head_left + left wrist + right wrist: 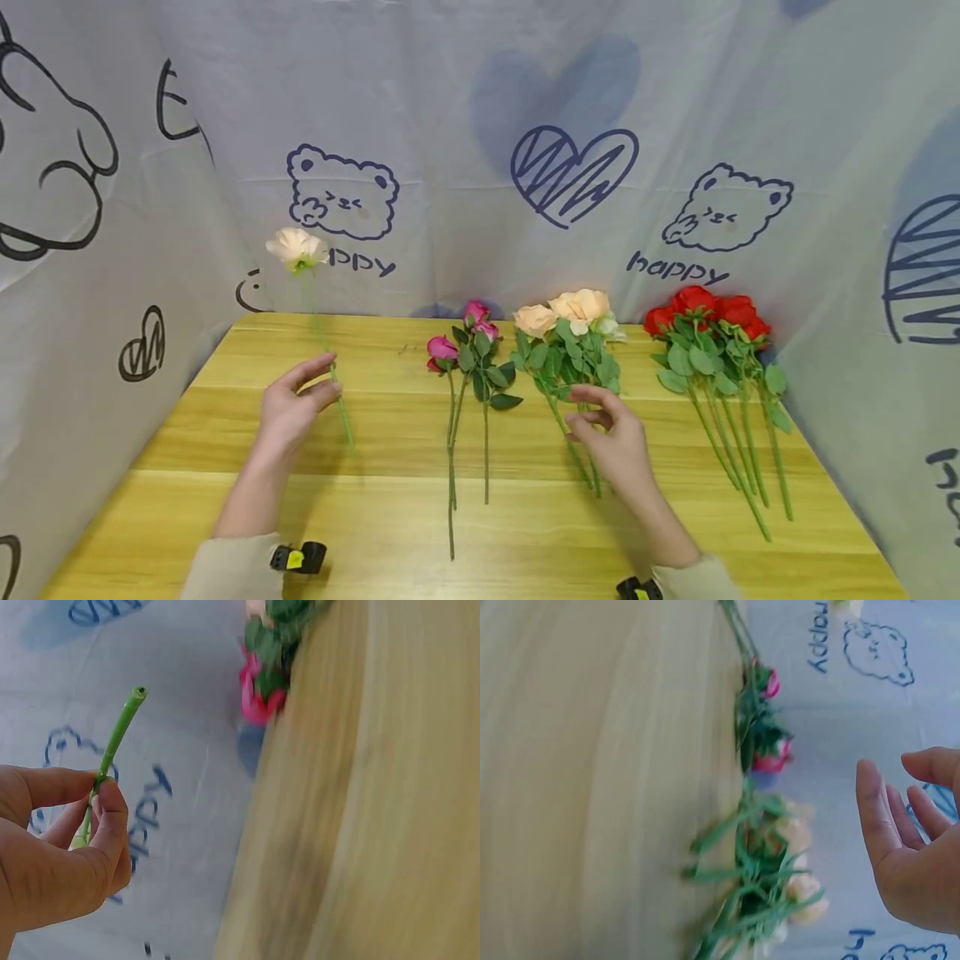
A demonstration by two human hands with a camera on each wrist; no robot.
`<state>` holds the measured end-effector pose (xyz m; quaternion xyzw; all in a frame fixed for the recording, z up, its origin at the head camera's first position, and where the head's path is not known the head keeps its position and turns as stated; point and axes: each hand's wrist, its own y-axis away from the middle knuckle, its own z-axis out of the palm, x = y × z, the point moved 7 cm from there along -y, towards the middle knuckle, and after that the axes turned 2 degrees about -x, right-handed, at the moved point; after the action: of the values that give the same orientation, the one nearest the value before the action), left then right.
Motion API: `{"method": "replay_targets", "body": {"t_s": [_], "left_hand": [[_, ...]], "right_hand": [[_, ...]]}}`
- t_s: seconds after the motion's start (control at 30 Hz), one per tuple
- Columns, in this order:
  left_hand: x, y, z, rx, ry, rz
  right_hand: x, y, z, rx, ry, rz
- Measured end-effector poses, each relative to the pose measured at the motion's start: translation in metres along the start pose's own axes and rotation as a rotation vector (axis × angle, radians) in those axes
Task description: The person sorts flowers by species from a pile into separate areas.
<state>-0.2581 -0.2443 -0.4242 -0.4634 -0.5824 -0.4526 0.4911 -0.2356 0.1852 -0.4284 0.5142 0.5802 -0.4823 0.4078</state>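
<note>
My left hand [296, 404] pinches the green stem of a pale cream rose [296, 248], which stands nearly upright above the table's left side. In the left wrist view, thumb and fingers grip the stem [120, 735] a little way from its cut end. My right hand [615, 433] is above the stems of the peach roses [577, 308], its fingers loosely bent with nothing between them. The right wrist view shows that hand [915, 855] apart from the peach roses [802, 896].
Pink roses [442, 348] lie mid-table, left of the peach ones. Several red roses [693, 304] lie at the right, stems toward the front. The wooden table [375, 517] meets a printed cloth [450, 225] at the back and sides.
</note>
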Motion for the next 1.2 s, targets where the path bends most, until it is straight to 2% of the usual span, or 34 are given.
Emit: {"method": "replay_targets", "body": {"t_s": [0.17, 0.47, 0.7, 0.93, 1.2], "left_hand": [[0.010, 0.003, 0.033, -0.034, 0.069, 0.007], [0.018, 0.003, 0.090, -0.106, 0.132, 0.058], [0.022, 0.004, 0.127, -0.170, 0.156, 0.094], [0.027, 0.008, 0.159, -0.224, 0.156, 0.142], [0.023, 0.009, 0.187, -0.280, 0.072, 0.213]], "right_hand": [[-0.009, -0.003, 0.023, -0.027, -0.071, -0.014], [-0.022, -0.002, 0.070, -0.155, -0.128, -0.042], [-0.027, -0.003, 0.099, -0.250, -0.047, -0.044], [-0.023, 0.000, 0.106, -0.302, 0.026, -0.030], [-0.010, 0.001, 0.094, -0.289, 0.088, 0.002]]}}
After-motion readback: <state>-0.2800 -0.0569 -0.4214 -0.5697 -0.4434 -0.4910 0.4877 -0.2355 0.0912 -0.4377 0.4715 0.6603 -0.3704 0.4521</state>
